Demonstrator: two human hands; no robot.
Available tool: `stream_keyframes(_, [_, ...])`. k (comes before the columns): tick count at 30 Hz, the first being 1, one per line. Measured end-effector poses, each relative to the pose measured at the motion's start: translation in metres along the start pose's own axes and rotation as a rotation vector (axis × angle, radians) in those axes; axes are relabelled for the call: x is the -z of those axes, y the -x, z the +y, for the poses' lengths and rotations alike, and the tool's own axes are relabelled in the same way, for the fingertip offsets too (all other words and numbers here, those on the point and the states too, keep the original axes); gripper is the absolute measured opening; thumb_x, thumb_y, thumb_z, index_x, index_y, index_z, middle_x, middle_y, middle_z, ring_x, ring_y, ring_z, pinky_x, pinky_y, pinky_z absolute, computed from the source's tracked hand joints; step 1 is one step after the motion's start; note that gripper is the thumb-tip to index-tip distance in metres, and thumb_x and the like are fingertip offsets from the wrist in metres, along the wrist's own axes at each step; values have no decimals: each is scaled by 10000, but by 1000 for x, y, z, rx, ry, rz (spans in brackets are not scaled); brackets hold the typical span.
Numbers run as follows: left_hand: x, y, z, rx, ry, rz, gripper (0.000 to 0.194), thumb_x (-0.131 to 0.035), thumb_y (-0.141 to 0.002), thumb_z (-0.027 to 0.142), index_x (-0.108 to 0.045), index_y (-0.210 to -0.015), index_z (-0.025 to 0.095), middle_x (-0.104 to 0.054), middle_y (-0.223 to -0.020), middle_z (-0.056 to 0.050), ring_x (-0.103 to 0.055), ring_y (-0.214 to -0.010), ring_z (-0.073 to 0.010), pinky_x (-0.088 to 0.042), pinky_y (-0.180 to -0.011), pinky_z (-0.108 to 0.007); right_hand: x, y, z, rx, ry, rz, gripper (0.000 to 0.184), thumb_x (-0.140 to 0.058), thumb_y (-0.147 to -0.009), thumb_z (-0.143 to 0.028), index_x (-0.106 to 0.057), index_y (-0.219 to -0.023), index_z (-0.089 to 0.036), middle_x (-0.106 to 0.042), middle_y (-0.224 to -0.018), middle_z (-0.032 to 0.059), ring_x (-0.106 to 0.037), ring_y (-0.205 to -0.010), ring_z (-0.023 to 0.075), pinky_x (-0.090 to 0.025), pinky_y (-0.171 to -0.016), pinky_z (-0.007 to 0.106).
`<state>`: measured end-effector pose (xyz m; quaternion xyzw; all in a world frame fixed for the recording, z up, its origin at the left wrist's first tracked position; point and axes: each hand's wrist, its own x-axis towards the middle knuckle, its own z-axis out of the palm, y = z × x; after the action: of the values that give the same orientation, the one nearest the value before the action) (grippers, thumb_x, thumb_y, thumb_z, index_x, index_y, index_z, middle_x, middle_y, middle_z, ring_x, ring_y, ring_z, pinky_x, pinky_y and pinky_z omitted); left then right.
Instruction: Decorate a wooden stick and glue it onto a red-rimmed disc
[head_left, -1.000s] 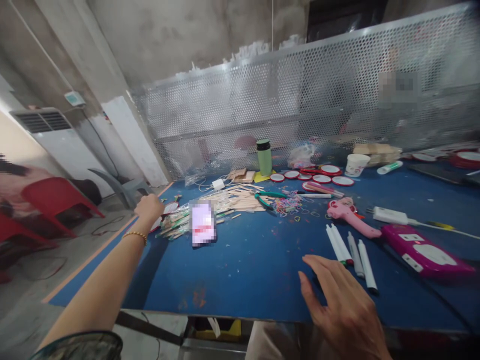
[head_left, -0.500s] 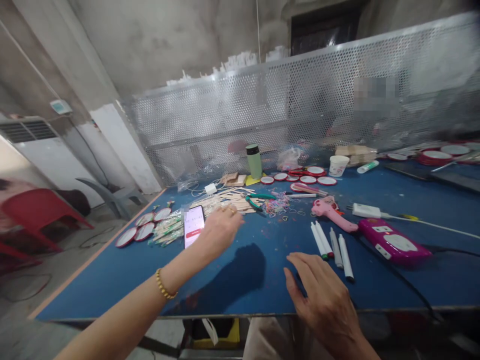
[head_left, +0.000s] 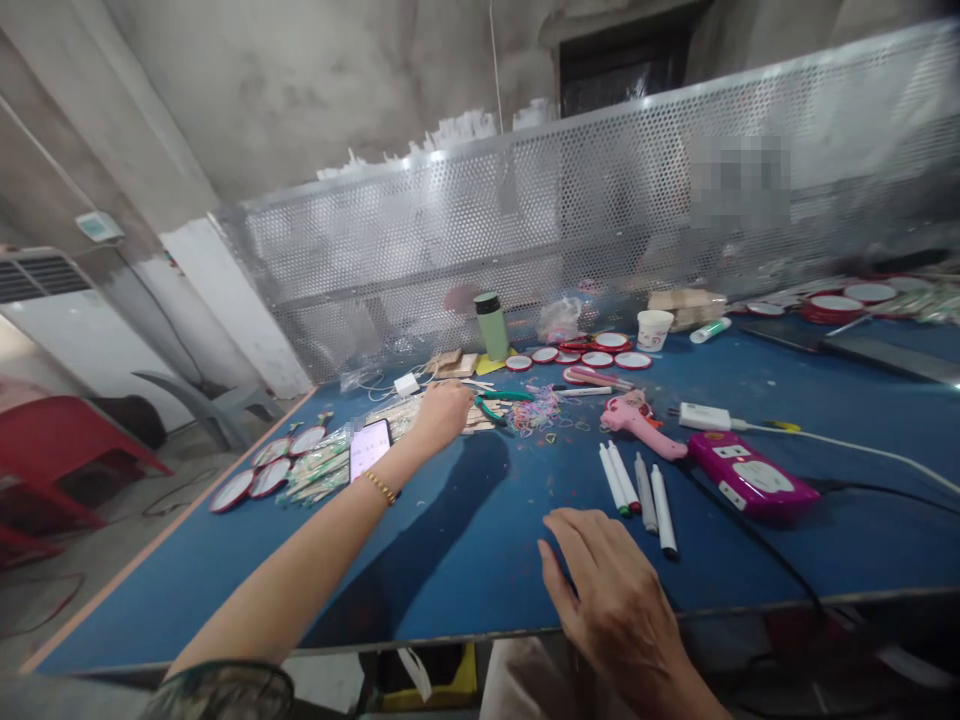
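My left hand (head_left: 444, 418) reaches over a heap of flat wooden sticks (head_left: 484, 418), its fingertips bent down and mostly hidden behind the hand. Whether they pinch anything I cannot make out. Just right of it lie green-handled pliers (head_left: 506, 396) and a scatter of small coloured rubber bands (head_left: 538, 408). Beneath my left wrist is a lit phone (head_left: 369, 448). My right hand (head_left: 611, 590) is open by the table's front edge, palm down, thumb apart and nothing in it. Several white marker pens (head_left: 661, 510) lie just beyond its fingers.
A pink glue gun (head_left: 641, 425) and a purple power strip (head_left: 750, 475) with cables lie right. Red-rimmed round discs (head_left: 598, 359), a green bottle (head_left: 491, 328) and a paper cup (head_left: 654, 330) stand before the perforated metal screen (head_left: 420, 240). Bundled sticks (head_left: 319, 470) and more discs (head_left: 232, 490) lie left.
My left hand has moved forward from beside the phone to the wooden sticks. My right hand stays open near the front edge. The view has shifted slightly to the right.
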<state>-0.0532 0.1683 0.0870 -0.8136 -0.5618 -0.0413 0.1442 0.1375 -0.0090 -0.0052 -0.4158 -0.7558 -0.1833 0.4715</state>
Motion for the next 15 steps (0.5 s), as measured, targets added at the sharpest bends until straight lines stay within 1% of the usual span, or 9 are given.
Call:
stream_keyframes(2, [-3, -30, 15, -26, 23, 0, 316, -425, -932, 177, -739, -936, 145, -718, -1046, -140, -637, -1044, -243, -433, -943, -366, 1, -1, -1, -8, 1, 1, 141, -473, -956, -135, -610, -987, -123, -668, -838, 90, -605, -774, 201, -446, -691, 341])
stream_keyframes(4, [-9, -60, 37, -45, 47, -7, 309, -437, -925, 183, -744, -935, 142, -729, -1028, -141, -650, -1029, -240, -446, -924, -347, 2, -2, -1, -20, 1, 6, 136, -478, -948, -126, -612, -978, -123, -669, -832, 88, -611, -767, 202, -446, -690, 343])
stream_keyframes(6, [-17, -89, 60, -48, 68, -19, 295, -463, -930, 225, -745, -962, 141, -731, -1031, -150, -659, -1022, -241, -460, -905, -335, 2, -3, -1, -33, -1, 17, 137, -479, -943, -121, -612, -972, -128, -672, -826, 85, -615, -765, 203, -445, -689, 346])
stream_keyframes(8, [-26, -113, 75, -30, 84, -38, 278, -477, -936, 223, -734, -1008, 147, -728, -1041, -147, -663, -1017, -229, -475, -881, -317, 2, -3, -1, -33, -6, 31, 142, -474, -938, -114, -611, -973, -133, -675, -816, 81, -619, -758, 199, -445, -685, 343])
stream_keyframes(9, [-31, -122, 79, -8, 85, -48, 261, -493, -936, 215, -724, -1023, 132, -721, -1045, -158, -664, -1013, -226, -482, -873, -315, 2, -3, 0, -27, -11, 35, 145, -473, -935, -109, -610, -972, -133, -676, -809, 80, -618, -748, 196, -444, -678, 341])
stream_keyframes(11, [-41, -138, 78, 46, 76, -64, 250, -564, -923, 250, -681, -1093, 109, -690, -1094, -166, -652, -1029, -228, -499, -880, -337, 1, -4, 0, -12, -18, 45, 145, -473, -928, -105, -610, -969, -127, -677, -793, 79, -616, -725, 193, -440, -663, 339])
stream_keyframes(13, [-50, -148, 69, 106, 55, -77, 356, -600, -916, 346, -600, -1198, 127, -630, -1195, -122, -632, -1045, -227, -535, -887, -423, 1, -4, 1, -5, -9, 53, 143, -477, -927, -115, -613, -967, -123, -680, -782, 80, -619, -717, 197, -433, -650, 342])
stream_keyframes(15, [-58, -154, 57, 124, 39, -96, 387, -604, -915, 350, -573, -1238, 140, -598, -1241, -122, -619, -1062, -233, -541, -888, -437, 0, -4, 1, -2, -1, 50, 146, -478, -931, -129, -618, -970, -121, -684, -777, 78, -622, -707, 197, -426, -640, 346])
